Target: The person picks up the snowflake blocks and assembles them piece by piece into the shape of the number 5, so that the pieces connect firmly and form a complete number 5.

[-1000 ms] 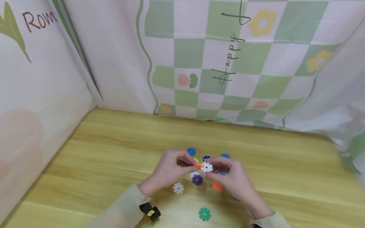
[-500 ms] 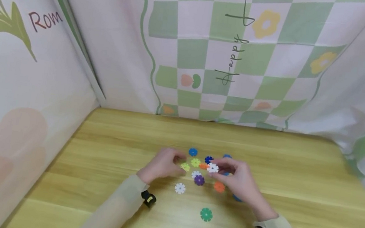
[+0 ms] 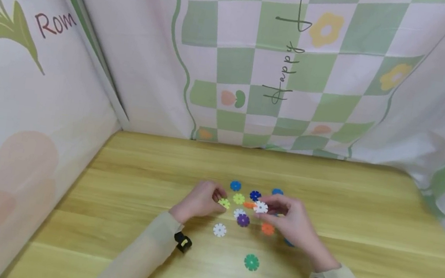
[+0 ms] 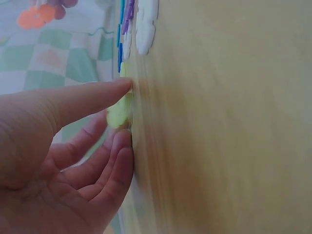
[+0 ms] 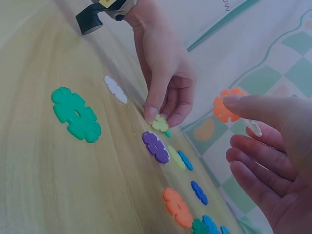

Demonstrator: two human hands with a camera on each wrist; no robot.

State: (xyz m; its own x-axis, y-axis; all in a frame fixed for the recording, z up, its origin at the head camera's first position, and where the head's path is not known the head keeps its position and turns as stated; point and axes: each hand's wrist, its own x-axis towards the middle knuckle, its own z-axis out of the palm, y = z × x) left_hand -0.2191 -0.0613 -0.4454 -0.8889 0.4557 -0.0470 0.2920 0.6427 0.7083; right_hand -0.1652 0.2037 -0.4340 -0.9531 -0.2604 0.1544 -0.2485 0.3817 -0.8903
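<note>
My right hand [image 3: 294, 218] pinches a pair of joined, notched interlocking discs, an orange one [image 5: 225, 111] and a white one [image 3: 261, 207], raised over the scattered pieces. On the other side, my left hand [image 3: 201, 200] has thumb and fingertips around a yellow-green interlocking disc [image 3: 225, 203] at the tabletop. The left wrist view shows that yellow-green disc [image 4: 118, 114] tilted between thumb and fingers, partly hidden by the thumb. A bit of green shows beside it in the right wrist view. A second yellow-green disc [image 3: 238, 199] lies just to its right.
Loose discs lie on the wooden table [image 3: 151, 162]: a purple one [image 3: 243, 220] overlapping a white one, another white one [image 3: 219, 230], a green one [image 3: 251, 262] nearer the front, an orange one [image 3: 267, 229] and several blue ones. A patterned curtain [image 3: 233, 64] hangs behind.
The left hand has let go of the joined orange and white discs, moved left and closed around a yellow-green disc. The right hand, still holding the joined pair, has shifted slightly right.
</note>
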